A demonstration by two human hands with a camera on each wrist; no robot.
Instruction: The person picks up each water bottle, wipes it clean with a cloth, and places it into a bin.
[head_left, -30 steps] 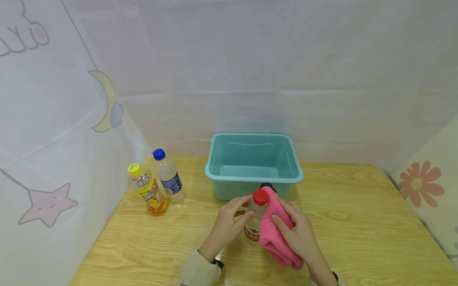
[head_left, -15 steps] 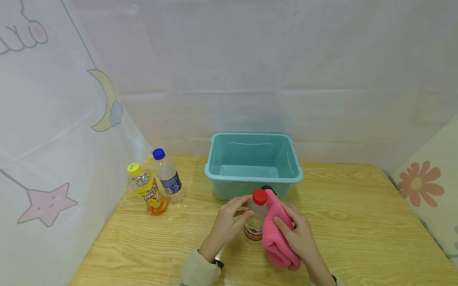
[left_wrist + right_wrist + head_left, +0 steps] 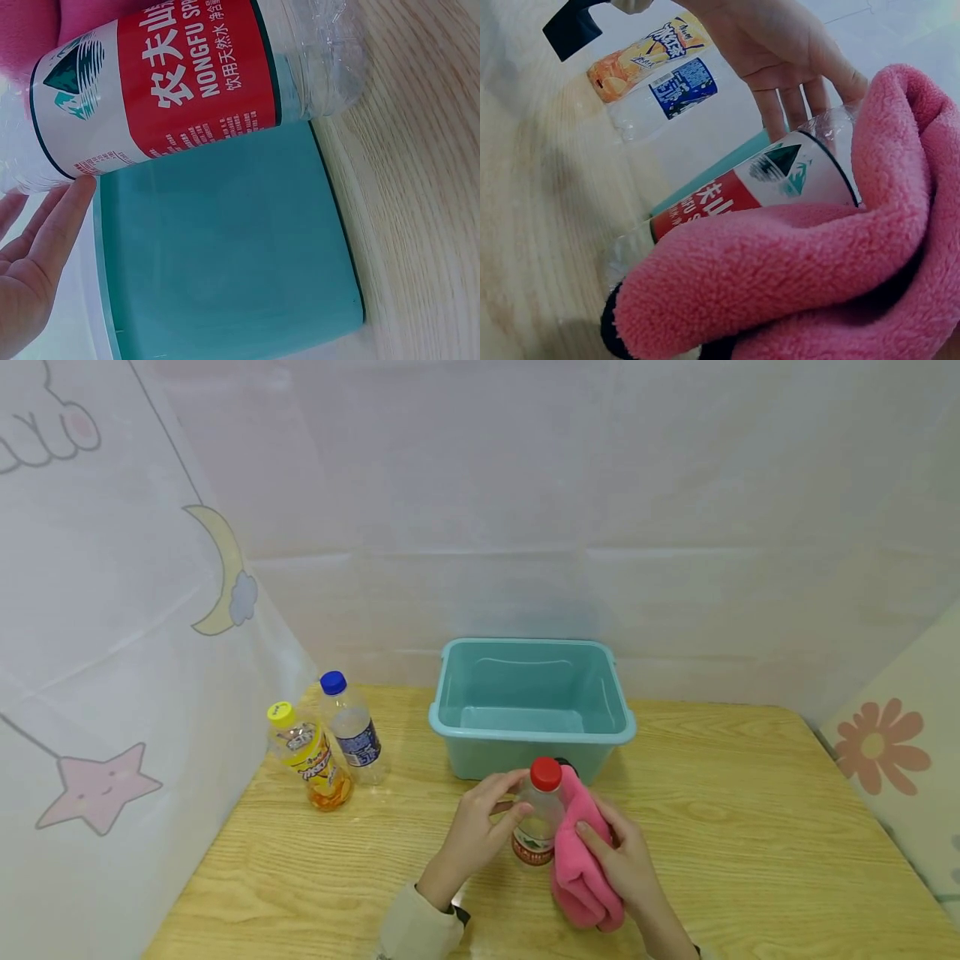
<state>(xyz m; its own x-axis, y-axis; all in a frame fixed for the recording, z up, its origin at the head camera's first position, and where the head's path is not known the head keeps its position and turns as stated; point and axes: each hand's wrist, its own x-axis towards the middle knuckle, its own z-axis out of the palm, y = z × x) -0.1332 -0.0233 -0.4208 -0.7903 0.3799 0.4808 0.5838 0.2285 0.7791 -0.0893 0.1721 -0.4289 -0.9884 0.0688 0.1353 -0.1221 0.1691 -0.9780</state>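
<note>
A clear plastic water bottle (image 3: 532, 846) with a red cap (image 3: 546, 774) stands upright on the table, its red and white label facing the bin in the left wrist view. My left hand (image 3: 474, 831) steadies it near the shoulder, thumb on the near side and fingers on the far side. A fluffy pink cloth (image 3: 585, 877) with a dark edging lies bunched in my right hand (image 3: 626, 860), thumb on top. That cloth (image 3: 780, 270) lies along the bottle's right side and covers part of the label in the right wrist view.
Just behind the bottle sits a teal plastic bin (image 3: 532, 757). Off to the left stand a drink bottle with a yellow cap (image 3: 281, 714) and another with a blue cap (image 3: 333, 682). A printed white curtain (image 3: 480, 527) encloses the wooden table (image 3: 735, 827).
My right hand and the pink cloth have slid a little toward me along the bottle's side, showing more of its label. The left hand and the bottle stay in place.
</note>
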